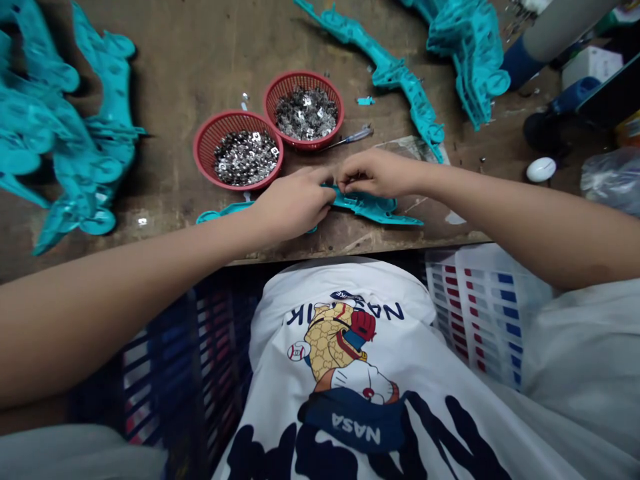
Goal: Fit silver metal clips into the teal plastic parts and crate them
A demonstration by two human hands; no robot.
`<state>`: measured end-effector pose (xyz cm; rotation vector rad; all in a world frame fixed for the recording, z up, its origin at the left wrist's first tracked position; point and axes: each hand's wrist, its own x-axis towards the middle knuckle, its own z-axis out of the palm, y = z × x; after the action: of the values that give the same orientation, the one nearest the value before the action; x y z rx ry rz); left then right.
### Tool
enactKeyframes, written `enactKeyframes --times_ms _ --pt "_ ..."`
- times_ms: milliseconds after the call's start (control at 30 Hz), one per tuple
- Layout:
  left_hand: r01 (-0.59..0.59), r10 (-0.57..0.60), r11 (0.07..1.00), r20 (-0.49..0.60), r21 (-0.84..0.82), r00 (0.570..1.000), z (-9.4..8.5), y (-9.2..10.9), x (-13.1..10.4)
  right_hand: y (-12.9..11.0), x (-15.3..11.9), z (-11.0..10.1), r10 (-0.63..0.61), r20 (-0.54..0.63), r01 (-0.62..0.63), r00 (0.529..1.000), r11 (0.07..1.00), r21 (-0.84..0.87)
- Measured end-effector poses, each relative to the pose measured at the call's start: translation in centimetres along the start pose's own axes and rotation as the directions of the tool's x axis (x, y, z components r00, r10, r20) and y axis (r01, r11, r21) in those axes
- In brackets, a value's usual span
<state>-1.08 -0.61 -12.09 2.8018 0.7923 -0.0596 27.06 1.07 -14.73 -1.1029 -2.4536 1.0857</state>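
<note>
A long teal plastic part [370,205] lies near the front edge of the wooden table. My left hand [299,202] is closed around its middle, with fingers wrapped over it. Just to the right, my right hand [373,173] is closed in a pinch above the same part; whatever its fingertips hold is too small to make out. Beyond my hands are two red baskets of small metal pieces, one at the left [197,148] and one farther back [341,110]. A screwdriver [357,135] rests beside the farther basket.
Several teal parts [107,80] are piled at the left, and more are stacked at the back right [467,53]. A single teal part [400,75] lies behind my right hand. A white plastic basket [490,293] stands below the table edge.
</note>
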Motion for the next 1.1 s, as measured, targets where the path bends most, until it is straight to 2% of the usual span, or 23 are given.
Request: enactKeyframes --times_ms 200,367,433,500,600,667,767,833,867,933,1000,1100 --pt "0.053 -0.054 0.998 0.048 0.033 0.997 -0.2 0.3 0.0 0.9 0.0 0.3 -0.093 0.055 0.098 0.994 0.990 -0.097" --pt "0.059 -0.062 0.997 0.056 0.055 0.996 -0.1 0.5 0.2 1.0 -0.3 -0.1 -0.149 0.044 0.154 0.988 0.979 -0.137" --pt "0.060 -0.061 0.997 0.040 0.046 0.997 -0.2 0.7 0.1 1.0 -0.3 -0.9 -0.103 -0.003 0.101 0.995 0.981 -0.165" --pt "0.058 -0.060 0.997 0.025 0.055 0.998 -0.5 1.0 -0.1 1.4 -0.1 -1.8 -0.027 -0.118 0.002 0.993 0.978 -0.209" --pt "0.040 -0.046 0.994 0.054 0.104 0.997 -0.8 1.3 -0.7 2.3 0.2 -2.3 0.059 -0.290 -0.146 0.955 0.945 -0.292" --pt "0.031 -0.043 0.991 0.085 0.132 0.995 -0.9 1.3 -1.1 2.2 0.4 -1.9 0.111 -0.304 -0.225 0.946 0.900 -0.373" --pt "0.053 -0.063 0.988 0.071 0.142 0.995 -0.7 1.1 -1.5 0.1 0.5 -1.1 0.228 -0.244 -0.330 0.943 0.750 -0.573" --pt "0.068 -0.070 0.989 0.009 0.131 0.998 -0.6 0.8 -1.6 -2.1 0.3 -1.2 0.326 -0.196 -0.371 0.925 0.659 -0.655" --pt "0.072 -0.068 0.990 -0.036 0.122 0.997 -0.6 0.7 -1.6 -3.2 0.1 -1.4 0.358 -0.180 -0.382 0.916 0.647 -0.660" --pt "0.069 -0.056 0.993 -0.134 0.095 0.989 -0.6 0.4 -1.7 -5.2 -0.5 -2.0 0.376 -0.155 -0.389 0.913 0.697 -0.602" --pt "0.055 -0.040 0.996 -0.203 0.068 0.978 -0.4 0.2 -1.7 -6.9 -1.3 -2.2 0.347 -0.119 -0.357 0.930 0.782 -0.510" --pt "0.019 -0.010 0.999 -0.194 0.046 0.981 0.2 -0.1 -1.9 -8.4 -2.1 -1.7 0.344 -0.019 -0.316 0.939 0.836 -0.449"
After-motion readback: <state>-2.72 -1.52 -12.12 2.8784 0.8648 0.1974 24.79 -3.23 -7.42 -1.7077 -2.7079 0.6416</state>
